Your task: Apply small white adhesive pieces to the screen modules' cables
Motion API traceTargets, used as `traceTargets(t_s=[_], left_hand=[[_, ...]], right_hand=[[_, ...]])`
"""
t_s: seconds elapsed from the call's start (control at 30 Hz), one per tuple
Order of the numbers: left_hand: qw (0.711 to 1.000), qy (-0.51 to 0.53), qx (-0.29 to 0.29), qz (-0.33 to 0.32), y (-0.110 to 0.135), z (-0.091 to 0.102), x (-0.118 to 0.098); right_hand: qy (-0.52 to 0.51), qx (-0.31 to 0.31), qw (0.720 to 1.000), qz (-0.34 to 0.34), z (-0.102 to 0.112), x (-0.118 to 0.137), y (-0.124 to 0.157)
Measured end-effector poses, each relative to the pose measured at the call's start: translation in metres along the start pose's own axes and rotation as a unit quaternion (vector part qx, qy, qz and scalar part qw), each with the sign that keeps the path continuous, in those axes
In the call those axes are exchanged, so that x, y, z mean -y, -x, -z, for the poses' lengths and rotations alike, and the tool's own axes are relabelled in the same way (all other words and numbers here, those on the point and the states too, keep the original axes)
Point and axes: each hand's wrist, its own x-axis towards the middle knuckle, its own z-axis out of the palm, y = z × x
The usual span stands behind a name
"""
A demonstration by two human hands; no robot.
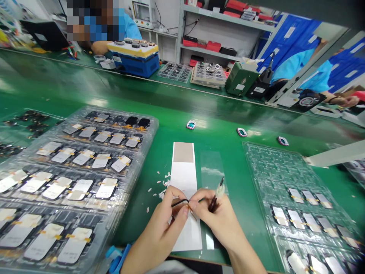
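My left hand and my right hand meet above a white paper strip with a tan patch at its far end. The left fingers pinch a thin black wire, and a tiny orange tape piece sits where my fingertips meet. My right hand grips dark tweezers, with a small translucent piece just beyond them. White paper scraps lie left of the strip, near my left hand. A clear plastic sleeve lies to the right of the strip.
Plastic trays of flat black-and-white parts with orange tape fill the green bench on the left and right. Several small pink-rimmed parts lie beyond. A co-worker's arm, a blue box and shelving stand behind.
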Motion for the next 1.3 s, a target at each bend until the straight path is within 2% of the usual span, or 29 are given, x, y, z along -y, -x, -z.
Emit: traceTargets(t_s=[0.13, 0.27, 0.37, 0.5, 0.63, 0.87, 1.07, 1.17, 1.3], left_hand=[[0.999, 0.029, 0.002, 0.026, 0.001, 0.001, -0.002], [0.999, 0.033, 0.003, 0.04, 0.0, 0.0, -0.002], [0.999, 0.037, -0.004, 0.038, -0.001, -0.001, 0.0], [0.999, 0.031, -0.01, 0.03, -0.001, -0.002, 0.003], [0.999, 0.032, -0.007, 0.028, -0.002, -0.002, 0.003], [0.999, 0.028, 0.005, 0.025, -0.005, -0.002, 0.003], [0.999, 0.031, 0.002, 0.032, -0.006, -0.001, 0.007], [0.999, -0.005, -0.024, 0.021, -0.008, -0.001, 0.007], [0.985, -0.161, -0.067, -0.01, -0.01, -0.001, 0.002]], right_hand=[[0.016, -0.017, 1.0, 0.015, -0.006, 0.002, 0.0], [0.053, -0.069, 0.994, 0.071, -0.014, 0.005, 0.002], [0.089, -0.098, 0.985, 0.107, -0.017, 0.005, 0.003], [0.113, -0.106, 0.979, 0.133, -0.017, 0.004, 0.003], [0.104, -0.095, 0.982, 0.124, -0.015, 0.004, 0.002], [0.043, -0.066, 0.995, 0.061, -0.012, 0.004, -0.001], [0.044, -0.055, 0.996, 0.051, -0.011, 0.004, -0.002], [0.039, -0.101, 0.989, 0.096, -0.004, 0.011, -0.003], [0.037, -0.207, 0.96, 0.186, 0.015, 0.025, -0.017]])
